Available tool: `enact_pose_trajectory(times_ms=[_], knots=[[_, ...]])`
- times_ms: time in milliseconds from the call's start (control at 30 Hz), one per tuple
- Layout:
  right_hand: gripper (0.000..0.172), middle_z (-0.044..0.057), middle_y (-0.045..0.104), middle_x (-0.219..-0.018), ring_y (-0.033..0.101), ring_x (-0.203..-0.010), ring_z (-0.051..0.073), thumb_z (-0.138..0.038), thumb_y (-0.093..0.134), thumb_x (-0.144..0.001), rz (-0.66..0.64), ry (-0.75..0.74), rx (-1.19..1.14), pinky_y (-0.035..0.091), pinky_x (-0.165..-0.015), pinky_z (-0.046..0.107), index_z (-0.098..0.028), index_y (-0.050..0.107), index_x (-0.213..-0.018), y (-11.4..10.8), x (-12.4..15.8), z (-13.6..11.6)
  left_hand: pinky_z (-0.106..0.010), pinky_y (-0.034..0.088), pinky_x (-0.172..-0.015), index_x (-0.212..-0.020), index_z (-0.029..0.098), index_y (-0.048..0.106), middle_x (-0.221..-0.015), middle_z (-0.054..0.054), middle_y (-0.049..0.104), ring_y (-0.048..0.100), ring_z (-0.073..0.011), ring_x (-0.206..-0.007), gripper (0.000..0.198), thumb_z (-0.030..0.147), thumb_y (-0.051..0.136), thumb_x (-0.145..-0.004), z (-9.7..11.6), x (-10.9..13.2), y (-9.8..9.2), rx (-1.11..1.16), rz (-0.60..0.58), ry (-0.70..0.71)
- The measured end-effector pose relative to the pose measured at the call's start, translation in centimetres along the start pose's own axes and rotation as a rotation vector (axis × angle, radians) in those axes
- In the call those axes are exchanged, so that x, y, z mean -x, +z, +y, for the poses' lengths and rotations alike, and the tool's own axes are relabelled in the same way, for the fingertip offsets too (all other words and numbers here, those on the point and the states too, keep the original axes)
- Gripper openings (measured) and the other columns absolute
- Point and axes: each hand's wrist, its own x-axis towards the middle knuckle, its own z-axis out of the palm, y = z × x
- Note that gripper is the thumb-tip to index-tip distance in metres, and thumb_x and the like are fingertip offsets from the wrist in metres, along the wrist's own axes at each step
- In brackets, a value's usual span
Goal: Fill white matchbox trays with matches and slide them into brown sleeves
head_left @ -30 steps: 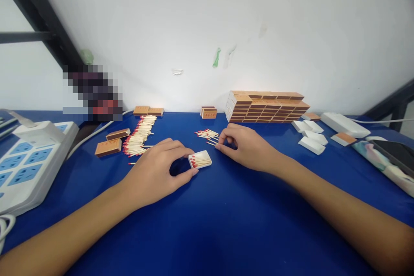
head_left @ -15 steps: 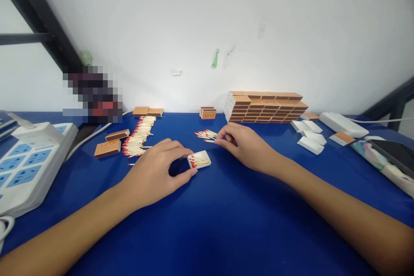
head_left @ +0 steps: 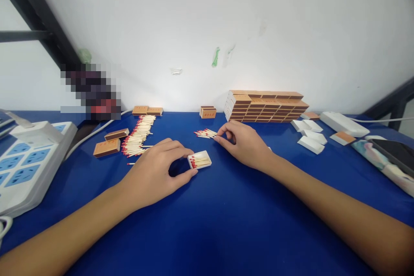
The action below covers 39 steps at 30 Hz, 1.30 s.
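My left hand has thumb and fingers closed on the end walls of a small white matchbox tray resting on the blue table. Red-headed matches lie inside it, heads toward my left hand. Beyond the tray, my right hand pinches at the tail ends of a small loose pile of matches; one match seems to be between its fingertips. A small pale object with a reddish tip peeks out beside my right wrist, mostly hidden.
Left stands a long row of matches, with matchboxes beside it. A stack of matchboxes lines the wall. Right are white trays, a phone and a white adapter. A power strip sits far left.
The single match that lay at my right fingertips in front of the pile is gone from there, and those fingers now meet the pile itself. My left hand and the tray stay put.
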Motion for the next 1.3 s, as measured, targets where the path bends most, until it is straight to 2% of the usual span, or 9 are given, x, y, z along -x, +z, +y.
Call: enact_pose_trajectory(times_ms=[267, 733, 867, 967, 1067, 1167, 1233, 1300], knots=[[0.016, 0.002, 0.059, -0.081, 0.052, -0.07, 0.017, -0.032, 0.064, -0.097, -0.066, 0.022, 0.044, 0.037, -0.064, 0.031, -0.021, 0.066, -0.087, 0.1, -0.2, 0.4, -0.04, 0.055, -0.087, -0.116, 0.023, 0.076, -0.106, -0.005, 0.075, 0.066, -0.0238, -0.099, 0.026, 0.04, 0.07, -0.097, 0.1, 0.0, -0.2, 0.004, 0.01, 0.014], [0.015, 0.003, 0.06, -0.084, 0.053, -0.073, 0.018, -0.028, 0.06, -0.1, -0.072, 0.037, 0.048, 0.038, -0.066, 0.031, -0.02, 0.066, -0.089, -0.3, -0.4, 0.8, -0.04, 0.054, -0.085, -0.116, 0.023, 0.076, -0.106, -0.005, 0.075, 0.066, -0.0239, -0.098, 0.026, 0.04, 0.07, -0.097, 0.1, -0.1, -0.1, -0.001, 0.002, 0.008], [0.013, 0.002, 0.058, -0.083, 0.051, -0.072, 0.017, -0.029, 0.061, -0.1, -0.048, -0.067, -0.054, 0.038, -0.067, 0.031, -0.021, 0.066, -0.091, -1.1, 0.2, -0.6, -0.041, 0.054, -0.086, -0.117, 0.022, 0.076, -0.106, -0.005, 0.075, 0.066, -0.0241, -0.098, 0.028, 0.04, 0.071, -0.096, 0.0, -0.1, 0.0, -0.011, 0.026, 0.006], [0.011, 0.001, 0.058, -0.087, 0.051, -0.074, 0.015, -0.028, 0.062, -0.102, -0.152, -0.174, -0.144, 0.04, -0.068, 0.03, -0.021, 0.066, -0.094, -1.3, 1.1, -2.4, -0.04, 0.054, -0.086, -0.117, 0.023, 0.076, -0.106, -0.005, 0.075, 0.066, -0.0244, -0.098, 0.027, 0.039, 0.071, -0.096, -0.1, -0.1, 0.0, -0.017, 0.029, 0.004], [0.011, 0.0, 0.057, -0.085, 0.05, -0.072, 0.014, -0.029, 0.063, -0.102, -0.232, -0.182, -0.232, 0.04, -0.066, 0.029, -0.022, 0.068, -0.095, -0.8, 1.6, -3.4, -0.039, 0.053, -0.085, -0.118, 0.024, 0.076, -0.106, -0.005, 0.075, 0.065, -0.0243, -0.098, 0.027, 0.039, 0.071, -0.096, -0.1, -0.1, 0.0, -0.008, 0.019, 0.001], [0.015, -0.002, 0.053, -0.077, 0.048, -0.068, 0.014, -0.032, 0.063, -0.102, -0.136, -0.115, -0.29, 0.04, -0.064, 0.029, -0.021, 0.069, -0.093, 0.3, 1.1, -2.8, -0.039, 0.053, -0.085, -0.117, 0.024, 0.076, -0.107, -0.004, 0.075, 0.066, -0.024, -0.099, 0.027, 0.039, 0.07, -0.097, 0.0, 0.0, 0.1, 0.001, 0.005, 0.005], [0.011, -0.002, 0.054, -0.077, 0.049, -0.068, 0.014, -0.027, 0.064, -0.101, -0.029, -0.109, -0.244, 0.039, -0.066, 0.029, -0.021, 0.07, -0.095, 1.1, 0.3, -1.9, -0.039, 0.053, -0.086, -0.117, 0.024, 0.076, -0.108, -0.004, 0.075, 0.066, -0.0238, -0.099, 0.026, 0.039, 0.07, -0.097, 0.1, 0.0, 0.1, 0.004, 0.001, 0.002], [0.007, -0.002, 0.055, -0.079, 0.05, -0.069, 0.014, -0.023, 0.065, -0.1, -0.001, -0.125, -0.178, 0.039, -0.068, 0.03, -0.021, 0.072, -0.099, 1.7, -0.4, -1.0, -0.04, 0.054, -0.087, -0.116, 0.023, 0.076, -0.108, -0.004, 0.075, 0.066, -0.0239, -0.099, 0.026, 0.039, 0.07, -0.097, 0.1, 0.0, 0.1, 0.004, 0.004, -0.002]])
